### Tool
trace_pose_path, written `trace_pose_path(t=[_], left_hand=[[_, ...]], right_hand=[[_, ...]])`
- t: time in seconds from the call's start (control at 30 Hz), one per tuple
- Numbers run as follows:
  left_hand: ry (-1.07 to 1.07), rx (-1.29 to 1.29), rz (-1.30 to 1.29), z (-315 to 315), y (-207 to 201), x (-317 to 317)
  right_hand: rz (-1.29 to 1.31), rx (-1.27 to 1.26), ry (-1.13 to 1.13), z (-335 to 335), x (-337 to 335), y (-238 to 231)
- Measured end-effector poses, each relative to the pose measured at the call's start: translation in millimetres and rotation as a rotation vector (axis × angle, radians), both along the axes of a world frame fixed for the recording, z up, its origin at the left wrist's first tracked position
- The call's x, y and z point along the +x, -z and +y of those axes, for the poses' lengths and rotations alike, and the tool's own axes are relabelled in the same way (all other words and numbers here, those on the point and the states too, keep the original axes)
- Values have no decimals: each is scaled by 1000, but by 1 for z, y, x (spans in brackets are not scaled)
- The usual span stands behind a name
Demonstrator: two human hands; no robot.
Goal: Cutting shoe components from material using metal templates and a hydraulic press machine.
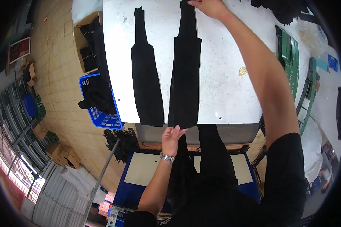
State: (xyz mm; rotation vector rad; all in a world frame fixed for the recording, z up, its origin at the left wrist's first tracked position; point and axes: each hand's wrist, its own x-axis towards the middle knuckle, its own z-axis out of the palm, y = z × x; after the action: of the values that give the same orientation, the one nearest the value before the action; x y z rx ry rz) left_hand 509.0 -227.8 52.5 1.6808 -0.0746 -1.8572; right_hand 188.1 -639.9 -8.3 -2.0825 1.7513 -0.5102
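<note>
On the white table [223, 87] two long black fabric pieces lie side by side, each narrowing toward its far end. My left hand [171, 139], with a metal-band watch on the wrist, pinches the near edge of the right fabric piece [185, 79], where it reaches the table's front edge. At the far end my right hand [210, 7] is closed on the narrow tip of the same piece, partly cut off by the top of the picture. The left fabric piece [147, 83] lies flat, touched by neither hand.
Left of the table stand a blue plastic basket [113, 123] with black fabric and a cardboard box [79, 49] holding black bundles. Green plastic crates [288, 53] line the right side. A yellowish rubber-band-like loop [243, 71] and a dark fabric heap [282, 9] lie on the table.
</note>
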Motion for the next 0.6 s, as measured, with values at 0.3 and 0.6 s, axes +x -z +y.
trace_pose_path(t=[0.3,0.6], left_hand=[[317,151,22,26,-41,53],[1166,-167,82,-13,-3,184]], right_hand=[[-319,-86,522,191,20,-29],[-39,1253,798,836,153,-222]])
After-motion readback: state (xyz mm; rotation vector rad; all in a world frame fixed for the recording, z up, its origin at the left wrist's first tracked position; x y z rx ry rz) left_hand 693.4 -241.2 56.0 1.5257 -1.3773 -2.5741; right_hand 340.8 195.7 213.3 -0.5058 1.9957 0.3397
